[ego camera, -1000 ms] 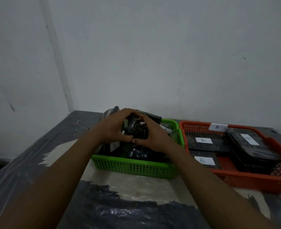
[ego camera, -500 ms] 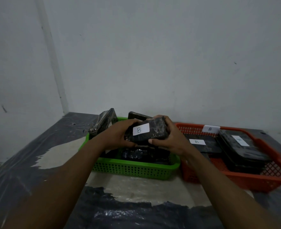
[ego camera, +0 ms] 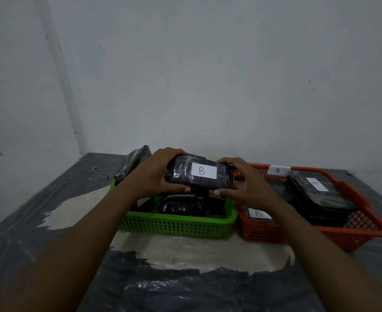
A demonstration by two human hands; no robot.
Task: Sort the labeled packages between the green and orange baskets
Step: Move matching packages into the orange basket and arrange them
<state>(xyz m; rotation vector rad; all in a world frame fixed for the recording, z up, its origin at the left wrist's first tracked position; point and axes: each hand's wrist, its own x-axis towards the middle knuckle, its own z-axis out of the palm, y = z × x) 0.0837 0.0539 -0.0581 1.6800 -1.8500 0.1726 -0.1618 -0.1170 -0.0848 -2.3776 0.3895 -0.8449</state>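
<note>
The left hand (ego camera: 154, 174) and right hand (ego camera: 241, 183) grip the ends of a black package (ego camera: 199, 176) marked B, above the green basket (ego camera: 176, 226) near the table's (ego camera: 185, 284) far edge. Other packs (ego camera: 181, 204) lie beneath it, a tilted pack (ego camera: 138, 161) leans at the basket's far-left corner, and the orange basket (ego camera: 320, 235) just beside on the right holds B packs (ego camera: 316, 188)

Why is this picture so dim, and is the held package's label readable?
Head view: the light is dim and flat; the B on the held package, gripped by the left hand and right hand, is readable; the orange basket blurs at its right corner; the wide lens slants the wall corner.
</note>
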